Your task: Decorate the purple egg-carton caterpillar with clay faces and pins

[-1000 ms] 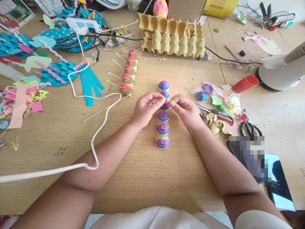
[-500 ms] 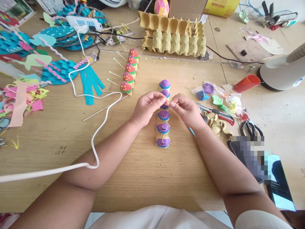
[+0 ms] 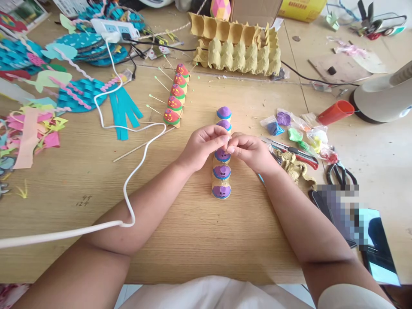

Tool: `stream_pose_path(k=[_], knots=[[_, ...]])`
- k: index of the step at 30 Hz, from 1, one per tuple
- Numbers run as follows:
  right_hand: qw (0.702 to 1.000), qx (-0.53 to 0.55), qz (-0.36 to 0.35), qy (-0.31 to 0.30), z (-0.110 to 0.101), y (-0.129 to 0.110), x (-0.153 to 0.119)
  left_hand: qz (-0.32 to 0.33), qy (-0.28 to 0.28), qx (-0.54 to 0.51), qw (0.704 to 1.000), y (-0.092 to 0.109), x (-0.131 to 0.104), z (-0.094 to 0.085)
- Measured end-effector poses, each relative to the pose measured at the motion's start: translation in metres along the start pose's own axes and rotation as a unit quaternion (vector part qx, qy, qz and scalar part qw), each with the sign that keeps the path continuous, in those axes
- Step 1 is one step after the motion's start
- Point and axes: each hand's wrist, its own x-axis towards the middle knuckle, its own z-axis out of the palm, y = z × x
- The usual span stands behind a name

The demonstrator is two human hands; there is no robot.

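A strip of egg-carton cups (image 3: 222,172), topped with purple and edged in blue, lies lengthwise on the wooden table in front of me. Small dark face marks show on the nearer cups. Over its middle, my left hand (image 3: 206,143) is closed, thumb and fingertips pinched together. My right hand (image 3: 249,150) pinches too, its fingertips meeting those of the left. Whatever they hold is too small to make out. Both hands hide part of the strip. Farther left stands a red and green egg-carton caterpillar (image 3: 175,96) with smiling faces and thin pale sticks.
Bags of coloured clay (image 3: 294,135), a utility knife (image 3: 289,150), torn carton scraps (image 3: 294,167) and scissors (image 3: 341,174) lie at right. Egg cartons (image 3: 241,56) sit at the back. A white cable (image 3: 144,159) crosses the left side, beside a thin stick (image 3: 141,146).
My right hand has moved slightly left and down, so its fingertips now meet the left hand's. The view has shifted a little. The strip stays in place.
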Motion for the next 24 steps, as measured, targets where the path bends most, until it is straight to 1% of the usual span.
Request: stream_pose_path(k=[2, 6, 10, 15, 21, 24], knots=[[1.0, 0.013, 0.006, 0.018, -0.0002, -0.0007, 0.0004, 0.007, 0.004, -0.016, 1.0, 0.0, 0.0001, 0.0004], [0.998, 0.02, -0.008, 0.064, -0.0035, -0.0005, 0.0023, 0.013, 0.024, -0.021, 0.999, -0.0018, 0.0017, -0.0012], [0.997, 0.038, -0.014, 0.071, -0.0043, 0.0024, 0.003, 0.008, 0.049, -0.016, 0.999, -0.0043, 0.0034, -0.0035], [0.994, 0.043, 0.019, 0.095, -0.0034, 0.007, 0.0021, -0.005, 0.071, 0.015, 0.997, -0.0057, 0.0038, -0.0047], [0.995, 0.051, 0.015, 0.083, 0.0001, 0.0044, 0.0009, -0.003, 0.066, 0.023, 0.998, -0.0063, 0.0036, -0.0051], [0.995, 0.046, 0.006, 0.091, 0.0024, 0.0035, 0.0007, -0.004, 0.064, 0.025, 0.998, -0.0063, 0.0034, -0.0049]])
